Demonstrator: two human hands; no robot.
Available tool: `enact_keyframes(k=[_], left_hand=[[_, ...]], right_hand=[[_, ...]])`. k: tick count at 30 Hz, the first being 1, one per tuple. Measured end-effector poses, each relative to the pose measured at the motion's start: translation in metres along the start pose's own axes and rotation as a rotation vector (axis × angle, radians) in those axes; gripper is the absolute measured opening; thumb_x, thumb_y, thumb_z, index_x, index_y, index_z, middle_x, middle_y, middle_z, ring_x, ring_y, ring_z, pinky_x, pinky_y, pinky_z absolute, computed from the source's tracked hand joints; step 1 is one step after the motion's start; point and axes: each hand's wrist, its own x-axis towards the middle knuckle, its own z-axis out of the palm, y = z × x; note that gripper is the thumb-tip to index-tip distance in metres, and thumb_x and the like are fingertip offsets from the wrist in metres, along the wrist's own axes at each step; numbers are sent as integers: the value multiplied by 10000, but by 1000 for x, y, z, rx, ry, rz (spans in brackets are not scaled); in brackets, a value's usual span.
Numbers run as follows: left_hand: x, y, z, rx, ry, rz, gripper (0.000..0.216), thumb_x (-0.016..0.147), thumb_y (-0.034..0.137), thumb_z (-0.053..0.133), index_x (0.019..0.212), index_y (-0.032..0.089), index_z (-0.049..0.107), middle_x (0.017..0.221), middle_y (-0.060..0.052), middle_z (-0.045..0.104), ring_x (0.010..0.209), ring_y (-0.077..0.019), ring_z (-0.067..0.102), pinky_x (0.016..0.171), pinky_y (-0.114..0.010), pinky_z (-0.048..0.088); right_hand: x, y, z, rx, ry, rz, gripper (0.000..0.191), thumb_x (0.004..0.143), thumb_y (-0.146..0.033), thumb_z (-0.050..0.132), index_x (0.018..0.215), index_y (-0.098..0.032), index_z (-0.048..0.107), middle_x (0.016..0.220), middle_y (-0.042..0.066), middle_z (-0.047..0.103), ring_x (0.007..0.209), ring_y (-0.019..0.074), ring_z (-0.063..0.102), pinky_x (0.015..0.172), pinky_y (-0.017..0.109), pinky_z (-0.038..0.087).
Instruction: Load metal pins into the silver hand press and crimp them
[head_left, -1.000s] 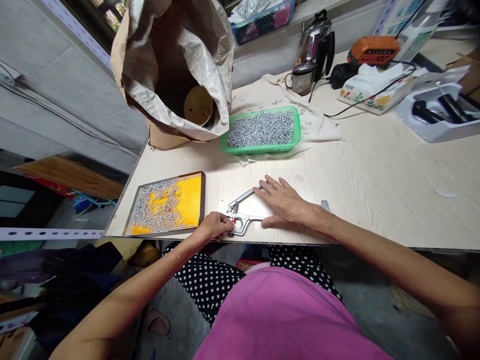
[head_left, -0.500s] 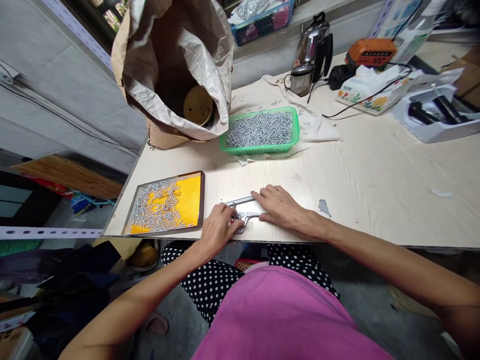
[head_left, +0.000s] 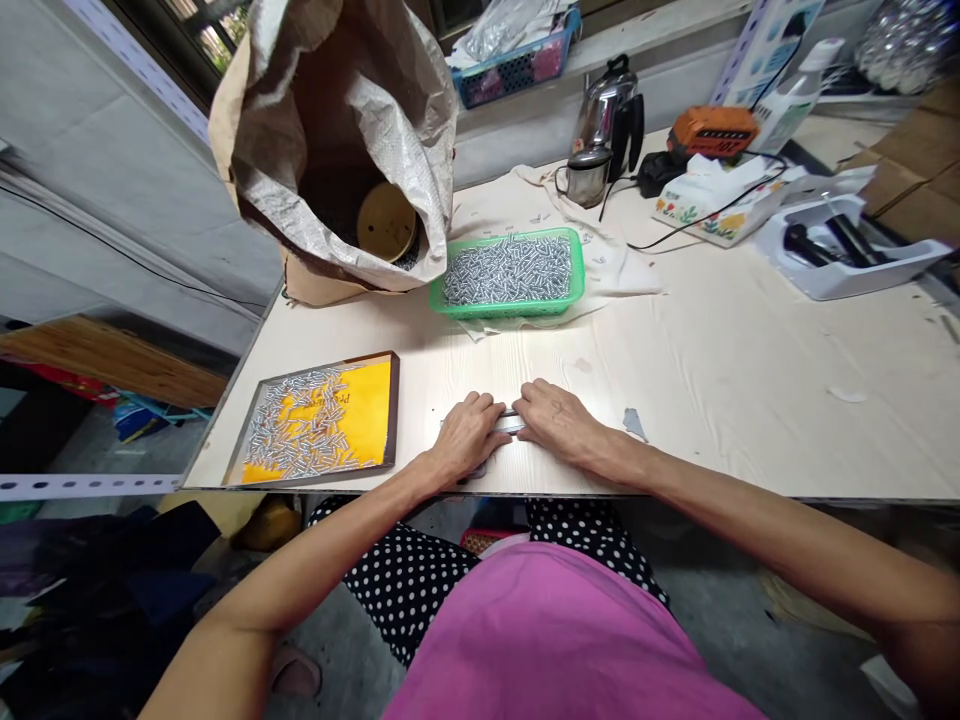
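Observation:
Near the table's front edge, both hands are closed around a silver two-armed metal piece (head_left: pixel 509 422) that lies low over the tabletop. My left hand (head_left: pixel 469 437) grips its left end, thumb and fingers pressed together, and covers most of that end. The right end is covered by my right hand (head_left: pixel 559 418), whose fingers are curled over it. Only a short metal bar shows between the hands, so its exact kind is hidden. Left of my left hand lies a shallow tray (head_left: pixel 392 410) with a yellow lining, holding many small silver metal pins.
A green basket (head_left: pixel 576 275) full of similar pins stands behind my hands. At the back left is a large open sack (head_left: pixel 259 160) with a round scoop or tin inside. A mug (head_left: pixel 587 178), kettle (head_left: pixel 600 105), tissue pack (head_left: pixel 716 200) and white tray (head_left: pixel 832 285) stand back right.
My hands have drawn closer together, and the gap between the metal piece's two arms no longer shows. The whole view has shifted slightly.

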Motion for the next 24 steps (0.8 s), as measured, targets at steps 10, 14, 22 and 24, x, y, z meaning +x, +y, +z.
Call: enact_keyframes(k=[10,14,22,24], left_hand=[[6,1,-3,-22,15,-66,234,930,343,597,1078,162,617,1017,-92,617,1020,-265,537,829,-371,491],[-3,6,4,-20,88,-87,445,906,317,631,1286,126,502,1237,-157,581,1160,-303,519,951,-440,478],[-35,46,46,-197,226,81,563,954,409,548,1434,173,373,1512,-173,412,1461,-333,271,1163,-560,274],[-36,51,47,-240,220,65,549,959,429,533,1417,158,398,1485,-174,451,1451,-318,302,1182,-564,234]], right_hand=[[5,7,4,47,34,-3,180,884,-253,671,996,-112,664,1003,120,630,955,245,540,803,325,409],[12,27,-7,182,-4,-110,322,925,-360,617,1121,-106,644,1070,136,618,984,246,537,847,337,417],[39,46,8,84,54,18,163,940,-186,546,1003,-134,687,1023,115,644,974,239,520,819,332,364],[49,44,9,38,57,41,161,946,-193,542,983,-136,687,1023,116,644,978,243,513,799,331,356]])
